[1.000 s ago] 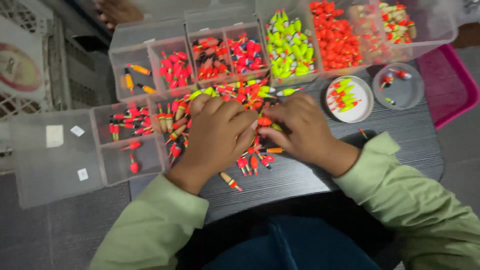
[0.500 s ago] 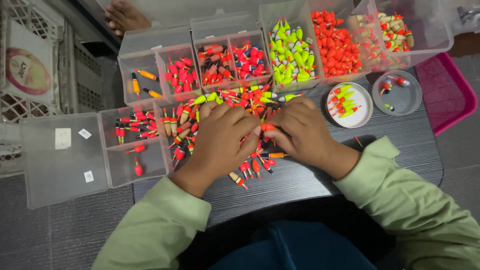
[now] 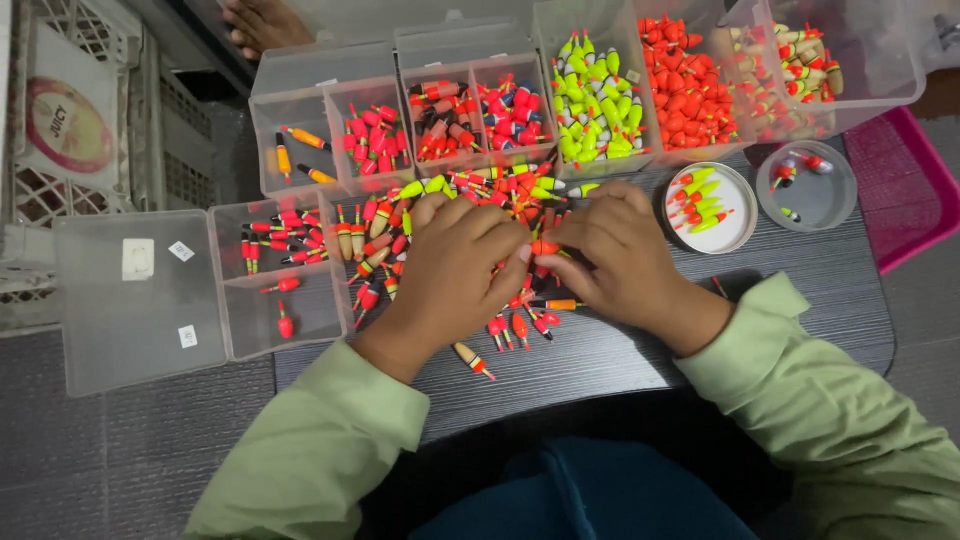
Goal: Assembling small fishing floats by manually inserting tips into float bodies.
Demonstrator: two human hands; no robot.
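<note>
A loose pile of small fishing floats [image 3: 500, 192], mostly red, orange and yellow-green, lies on the dark wood-grain table [image 3: 800, 290]. My left hand [image 3: 455, 270] rests palm down on the pile with curled fingers. My right hand [image 3: 620, 260] lies beside it, also palm down. The fingertips of both hands meet over a small orange float [image 3: 545, 247], which the right thumb and fingers pinch. Whether the left fingers grip it is hidden. More floats [image 3: 520, 325] lie scattered just below my hands. Both arms wear pale green sleeves.
Clear compartment boxes [image 3: 300, 85] along the back hold sorted red, green [image 3: 595, 105] and orange [image 3: 690, 85] floats. An open clear box [image 3: 250, 320] sits at the left. Two round lids [image 3: 740, 225] [image 3: 825, 205], a pink tray [image 3: 900, 190], a white crate [image 3: 70, 120] and someone's foot [image 3: 260, 20] surround them.
Both hands stayed on the pile, and their fingertips drew together at its middle. The view shifted a little, so the boxes sit slightly further right in the picture.
</note>
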